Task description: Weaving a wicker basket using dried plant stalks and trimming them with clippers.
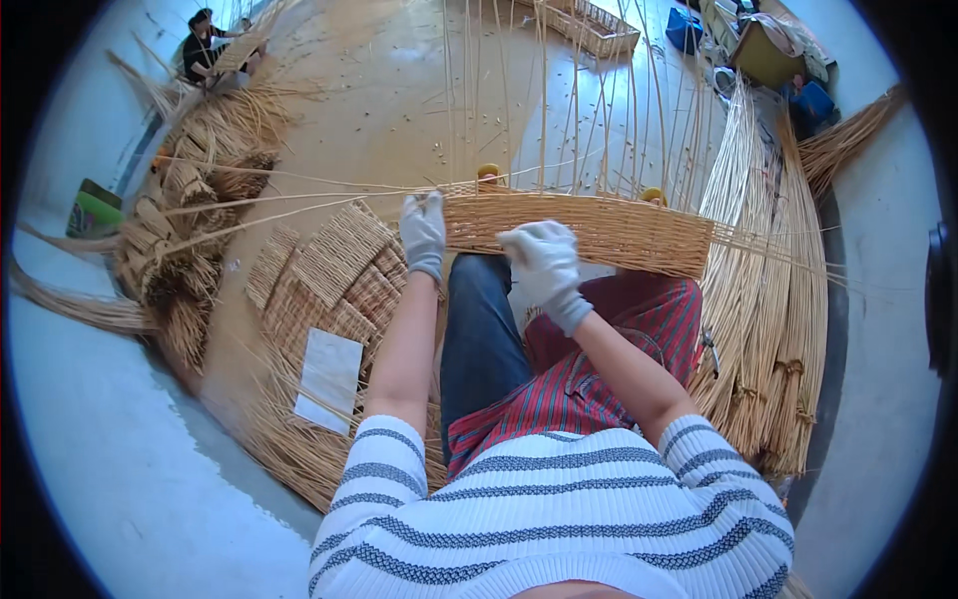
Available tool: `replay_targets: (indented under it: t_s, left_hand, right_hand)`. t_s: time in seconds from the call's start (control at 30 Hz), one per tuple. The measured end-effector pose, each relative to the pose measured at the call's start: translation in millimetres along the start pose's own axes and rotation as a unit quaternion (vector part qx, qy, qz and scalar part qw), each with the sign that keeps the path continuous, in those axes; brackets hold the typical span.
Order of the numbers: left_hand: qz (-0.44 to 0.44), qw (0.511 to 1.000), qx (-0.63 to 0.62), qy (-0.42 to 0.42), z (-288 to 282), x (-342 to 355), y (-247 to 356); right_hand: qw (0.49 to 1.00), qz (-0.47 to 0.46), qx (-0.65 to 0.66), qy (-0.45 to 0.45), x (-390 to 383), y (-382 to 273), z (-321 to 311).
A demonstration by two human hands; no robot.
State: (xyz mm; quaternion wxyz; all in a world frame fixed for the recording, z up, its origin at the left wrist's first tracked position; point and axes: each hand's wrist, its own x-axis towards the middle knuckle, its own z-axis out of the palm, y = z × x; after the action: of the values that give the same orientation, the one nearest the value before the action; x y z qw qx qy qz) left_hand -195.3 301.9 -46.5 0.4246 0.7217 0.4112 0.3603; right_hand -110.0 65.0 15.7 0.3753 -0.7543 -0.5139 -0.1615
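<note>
A long woven rattan panel (624,230) lies across my knees, with tall loose stakes rising from it and long strands sticking out at both ends. My left hand (424,230), in a white glove, has its fingers closed round the left end of the weave and its strands. My right hand (544,260), also gloved, is curled at the front of the panel, left of its middle; what its fingers hold, if anything, I cannot make out. Two small yellow round pieces (488,172) show behind the panel's top edge.
Bundled rods (190,220) and flat woven pieces (334,250) with a white sheet (329,369) lie left, long pale canes (753,299) right. Another person (205,55) sits at back left. A rectangular woven frame (599,30) and blue containers (684,30) stand at the back.
</note>
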Motion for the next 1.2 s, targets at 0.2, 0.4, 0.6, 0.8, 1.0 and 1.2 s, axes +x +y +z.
replay_targets:
  t_s: [0.2,0.4,0.6,0.8,1.0,1.2]
  left_hand:
    - [0.336,0.841,0.424,0.022,0.0,-2.0,-24.5]
    - [0.108,0.989,0.078,-0.065,-23.1,-37.9,3.3]
    - [0.175,0.938,0.216,-0.208,3.9,-55.8,59.0]
    - [0.075,0.91,0.313,-0.261,16.4,-41.9,85.3]
    - [0.095,0.896,0.356,-0.247,22.0,-38.9,75.8]
    - [0.263,0.891,0.27,-0.255,72.7,-55.2,116.7]
  right_hand:
    - [0.976,-0.214,0.038,-0.001,101.8,-89.4,15.7]
    - [0.929,0.143,0.289,0.182,87.8,22.7,38.3]
    - [0.843,0.382,0.361,0.117,56.7,97.6,63.2]
    - [0.994,0.064,-0.044,0.081,178.3,105.5,98.9]
    - [0.837,0.319,0.405,0.181,73.6,115.6,21.6]
    - [0.988,0.127,-0.017,0.085,91.6,136.2,-1.7]
